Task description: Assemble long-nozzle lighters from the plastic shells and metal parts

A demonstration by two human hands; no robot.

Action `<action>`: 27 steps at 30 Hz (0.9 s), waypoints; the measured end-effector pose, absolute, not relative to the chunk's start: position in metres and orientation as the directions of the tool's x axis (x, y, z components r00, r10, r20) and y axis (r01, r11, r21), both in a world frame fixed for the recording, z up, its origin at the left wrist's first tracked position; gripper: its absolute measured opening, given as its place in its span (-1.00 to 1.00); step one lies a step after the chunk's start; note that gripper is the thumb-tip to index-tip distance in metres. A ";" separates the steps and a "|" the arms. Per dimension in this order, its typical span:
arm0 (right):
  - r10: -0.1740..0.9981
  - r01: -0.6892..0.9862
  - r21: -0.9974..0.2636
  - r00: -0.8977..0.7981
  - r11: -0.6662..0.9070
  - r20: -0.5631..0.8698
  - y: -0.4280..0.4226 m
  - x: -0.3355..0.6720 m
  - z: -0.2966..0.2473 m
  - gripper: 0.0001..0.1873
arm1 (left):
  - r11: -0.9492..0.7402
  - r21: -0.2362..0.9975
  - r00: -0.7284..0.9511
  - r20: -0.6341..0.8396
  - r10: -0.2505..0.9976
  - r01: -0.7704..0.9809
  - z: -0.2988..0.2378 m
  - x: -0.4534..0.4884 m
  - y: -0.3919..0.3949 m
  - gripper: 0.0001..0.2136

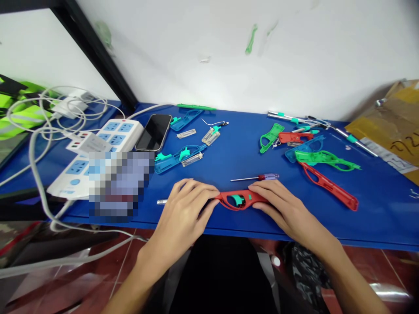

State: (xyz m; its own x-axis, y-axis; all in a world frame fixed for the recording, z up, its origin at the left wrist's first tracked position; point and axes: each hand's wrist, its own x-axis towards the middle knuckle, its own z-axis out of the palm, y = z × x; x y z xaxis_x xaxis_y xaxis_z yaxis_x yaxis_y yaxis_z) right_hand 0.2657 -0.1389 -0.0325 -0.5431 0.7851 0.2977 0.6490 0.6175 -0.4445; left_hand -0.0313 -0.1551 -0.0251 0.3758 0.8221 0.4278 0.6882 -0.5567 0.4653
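Squarely at the near edge of the blue tabletop (229, 152) lies a red lighter shell (240, 199), flat and lengthwise, with a teal trigger (237, 200) showing in its open middle. The left hand (188, 205) covers the shell's left end, its grip curled shut around that end with the fingers folded over the top. The right hand (281, 205) covers the shell's right end, its grip likewise pressed together on the plastic, fingertips meeting the shell just beside the trigger. A thin metal tip (161, 201) pokes out on the far side of the left hand from the shell.

Just behind the shell lies a small screwdriver (255, 178) with a red and clear handle, apart from both hands. Farther behind the shell and to its left sit blue shell halves (178, 157) with clear tubes, then a dark phone (153, 132) and a white power strip (111, 131) with tangled cables. Behind the shell to its right is a loose heap of green, red and blue shells (314, 157), and past that heap a cardboard box (389, 126).
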 end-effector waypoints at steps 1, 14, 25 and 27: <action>0.780 0.646 -0.439 -0.546 0.624 0.304 -0.139 0.265 -0.033 -0.63 | -0.552 0.476 0.371 0.425 0.826 0.685 -0.025 -0.031 -0.156 -0.91; 0.693 0.647 -0.259 -0.623 0.717 0.363 -0.136 0.258 -0.028 -0.61 | -0.483 0.520 0.327 0.366 0.871 0.704 -0.025 -0.035 -0.158 -0.91; 0.639 0.636 -0.170 -0.644 0.753 0.421 -0.134 0.257 -0.030 -0.63 | -0.442 0.551 0.337 0.287 0.897 0.708 -0.023 -0.037 -0.156 -0.91; 0.628 0.633 -0.155 -0.646 0.758 0.433 -0.134 0.257 -0.029 -0.62 | -0.443 0.553 0.340 0.285 0.896 0.705 -0.023 -0.037 -0.156 -0.91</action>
